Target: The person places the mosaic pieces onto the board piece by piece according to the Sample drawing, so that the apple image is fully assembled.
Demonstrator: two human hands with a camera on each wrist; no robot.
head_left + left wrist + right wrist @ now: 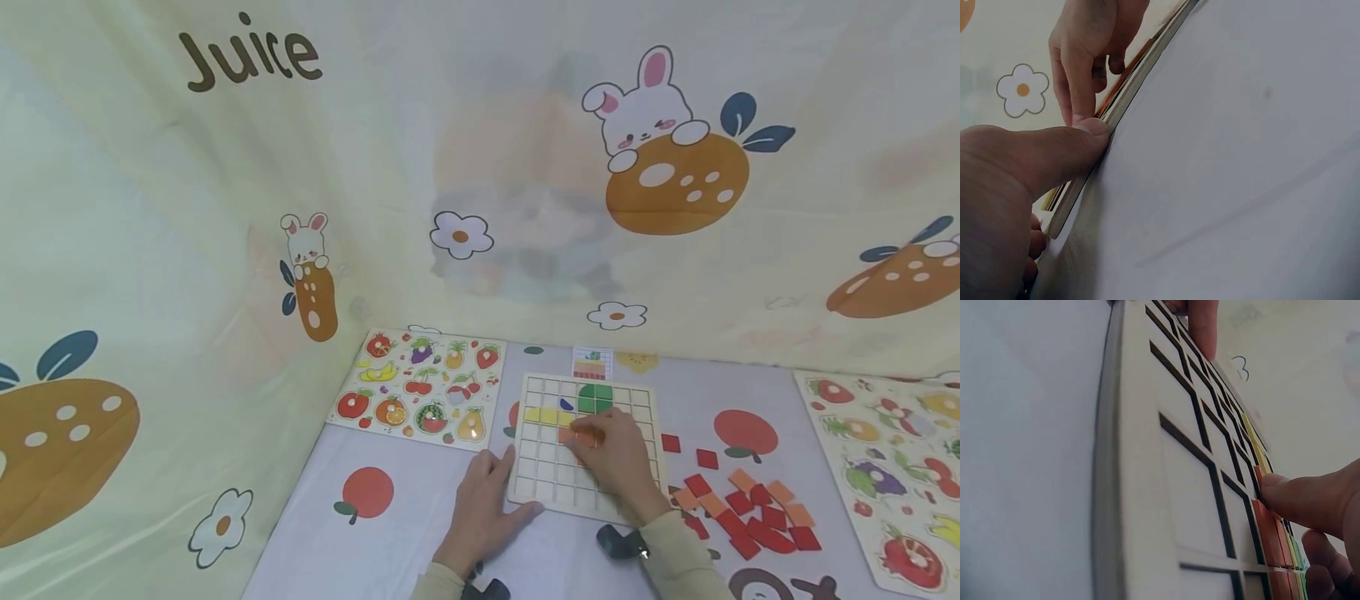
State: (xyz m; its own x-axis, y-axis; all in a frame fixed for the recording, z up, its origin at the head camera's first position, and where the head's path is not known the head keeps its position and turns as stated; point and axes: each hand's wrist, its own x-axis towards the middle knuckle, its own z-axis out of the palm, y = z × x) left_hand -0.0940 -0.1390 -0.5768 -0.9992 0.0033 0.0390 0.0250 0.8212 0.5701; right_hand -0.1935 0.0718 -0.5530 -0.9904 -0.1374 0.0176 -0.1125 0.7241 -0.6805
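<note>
A pale wooden grid board [540, 483] lies on the table with shallow square cells. Green pieces [596, 397], a small blue piece [566, 404] and a row of yellow tiles [542, 414] fill cells in its far half. My right hand [618, 454] pinches an orange tile [1258, 475] in the row just nearer than the yellow; its thumb shows against the tile in the right wrist view. More orange tiles [1267, 534] sit beside it. My left hand [483, 508] braces the board's near left corner, thumb along the front edge and fingers by the left side.
Loose red tiles [774, 518] and orange tiles [742, 480] lie heaped right of the board. A small pattern card [592, 363] stands behind it. Fruit puzzle boards lie at left [408, 387] and right [862, 467]. A printed curtain [517, 167] hangs behind.
</note>
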